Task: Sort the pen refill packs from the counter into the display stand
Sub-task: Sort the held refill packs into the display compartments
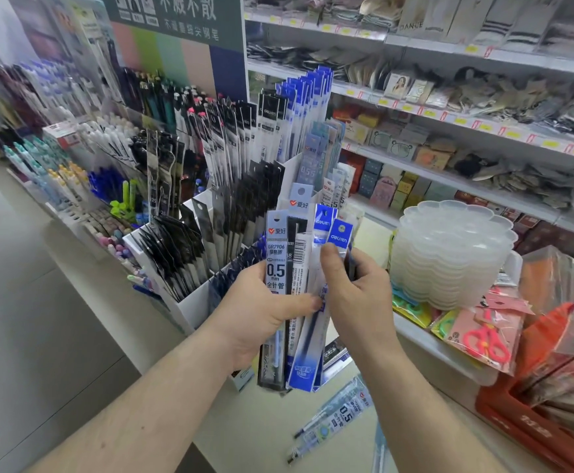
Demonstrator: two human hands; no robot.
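My left hand (261,312) grips a fanned bundle of several pen refill packs (290,268), held upright in front of the display stand (190,302). My right hand (354,288) pinches the rightmost blue-topped pack (340,231) of that bundle, thumb on its front. The stand's white compartments hold rows of black, clear and blue refill packs. More refill packs (333,421) lie flat on the counter (272,425) below my hands.
A stack of clear plastic trays (449,254) stands on the shelf to the right, beside packaged pink scissors (483,339) and a red basket (531,435). Shelves of boxed goods run behind. Racks of pens fill the left side.
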